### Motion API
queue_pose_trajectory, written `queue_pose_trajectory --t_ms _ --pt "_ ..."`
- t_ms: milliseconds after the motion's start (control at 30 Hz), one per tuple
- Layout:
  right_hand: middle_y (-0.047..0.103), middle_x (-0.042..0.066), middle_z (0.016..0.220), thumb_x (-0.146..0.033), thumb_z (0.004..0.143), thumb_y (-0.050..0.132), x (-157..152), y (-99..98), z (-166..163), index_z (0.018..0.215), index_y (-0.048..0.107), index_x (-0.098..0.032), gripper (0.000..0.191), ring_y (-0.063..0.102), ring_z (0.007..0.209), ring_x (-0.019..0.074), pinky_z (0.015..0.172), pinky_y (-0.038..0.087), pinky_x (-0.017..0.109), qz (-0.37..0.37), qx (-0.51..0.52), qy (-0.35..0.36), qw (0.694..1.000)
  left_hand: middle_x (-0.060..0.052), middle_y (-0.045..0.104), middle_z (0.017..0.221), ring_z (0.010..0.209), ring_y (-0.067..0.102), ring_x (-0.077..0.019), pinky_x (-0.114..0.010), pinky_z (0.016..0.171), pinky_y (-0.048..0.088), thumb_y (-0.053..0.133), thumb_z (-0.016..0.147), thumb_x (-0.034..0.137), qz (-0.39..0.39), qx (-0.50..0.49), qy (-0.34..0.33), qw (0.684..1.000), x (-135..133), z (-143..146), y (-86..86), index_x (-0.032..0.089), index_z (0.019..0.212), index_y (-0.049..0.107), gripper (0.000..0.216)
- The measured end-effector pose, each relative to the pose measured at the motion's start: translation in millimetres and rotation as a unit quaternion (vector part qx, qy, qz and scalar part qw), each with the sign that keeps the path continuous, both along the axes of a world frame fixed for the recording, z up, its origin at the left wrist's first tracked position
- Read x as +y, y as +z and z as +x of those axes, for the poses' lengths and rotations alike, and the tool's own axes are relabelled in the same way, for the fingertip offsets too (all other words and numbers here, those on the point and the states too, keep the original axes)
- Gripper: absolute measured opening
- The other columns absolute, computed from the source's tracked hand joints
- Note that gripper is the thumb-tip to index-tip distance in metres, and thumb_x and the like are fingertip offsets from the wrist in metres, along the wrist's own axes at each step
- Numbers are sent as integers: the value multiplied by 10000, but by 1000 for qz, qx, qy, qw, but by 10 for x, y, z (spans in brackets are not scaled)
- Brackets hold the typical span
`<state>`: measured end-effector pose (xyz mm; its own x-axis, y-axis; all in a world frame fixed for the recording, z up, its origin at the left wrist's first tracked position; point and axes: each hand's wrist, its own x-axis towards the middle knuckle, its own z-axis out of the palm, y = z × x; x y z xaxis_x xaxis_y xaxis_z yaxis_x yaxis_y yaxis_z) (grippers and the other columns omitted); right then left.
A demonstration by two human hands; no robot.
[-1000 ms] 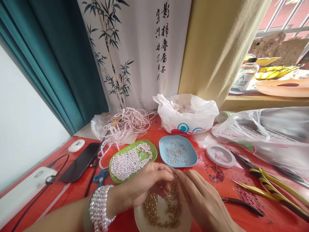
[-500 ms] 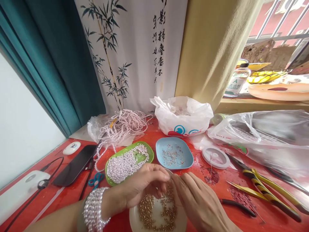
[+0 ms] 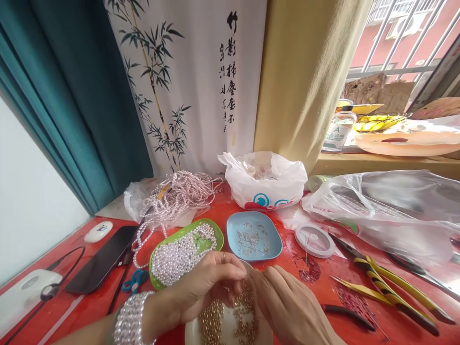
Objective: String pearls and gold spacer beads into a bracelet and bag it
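Both hands meet above a pale dish (image 3: pixel 228 321) of small gold beads (image 3: pixel 211 320). My left hand (image 3: pixel 208 280), a multi-strand pearl bracelet (image 3: pixel 131 318) around its wrist, has its fingers curled with thumb and forefinger pinched together. Close beside it, fingertips almost touching, my right hand (image 3: pixel 287 302) is closed with its back towards me. Whatever the fingertips grip is too small or hidden to make out. Just beyond the left hand lies a green tray (image 3: pixel 218 233) of loose pearl beads (image 3: pixel 176 261). A blue dish (image 3: pixel 275 249) with thin metal pins stands behind the hands.
Strung pearls (image 3: pixel 187 191) heap at the back left, beside a white plastic bag (image 3: pixel 266 187). On the right lie a round lid (image 3: pixel 314 239), tweezers (image 3: pixel 359 289), yellow-black pliers (image 3: pixel 391 287) and a clear bag (image 3: pixel 388 206). A phone (image 3: pixel 102 258) and blue scissors (image 3: pixel 134 281) lie left.
The view has tilted up and turned slightly right, so the scene sits lower and further left. Both hands keep nearly the same closed pose above the gold beads.
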<state>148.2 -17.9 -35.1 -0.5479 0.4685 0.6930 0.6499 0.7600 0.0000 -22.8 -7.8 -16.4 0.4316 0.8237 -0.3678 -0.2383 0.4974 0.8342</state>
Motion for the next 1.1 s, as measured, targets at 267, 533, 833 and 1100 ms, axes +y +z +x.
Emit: queue_pose_trajectory --t_ms 267,533,833,1100 --pt "451 6 483 -143 916 221 6 31 20 542 466 -181 449 374 428 116 405 257 247 31 -4 24 999 25 535 495 430 449 -43 -142 428 344 629 669 174 9 -7 1 1000 6 -10 -9 117 642 591 74" --pt "448 6 493 -134 908 252 6 75 18 533 429 -184 418 360 431 116 411 248 252 34 -5 26 999 15 549 500 403 458 -34 -139 419 352 635 677 181 18 6 0 1000 35 -9 -7 101 644 597 95" --pt "461 10 510 -123 902 246 7 31 13 549 465 -177 419 367 450 125 421 242 262 28 -22 19 999 24 521 453 411 443 -49 -155 407 338 655 636 214 44 79 0 996 32 -19 20 101 631 598 127" --pt "438 0 513 -108 893 264 12 -6 22 639 528 -162 371 345 458 128 423 233 268 22 -27 28 999 38 509 459 413 434 -43 -157 406 334 649 612 193 49 114 -5 992 45 -24 27 103 638 607 103"
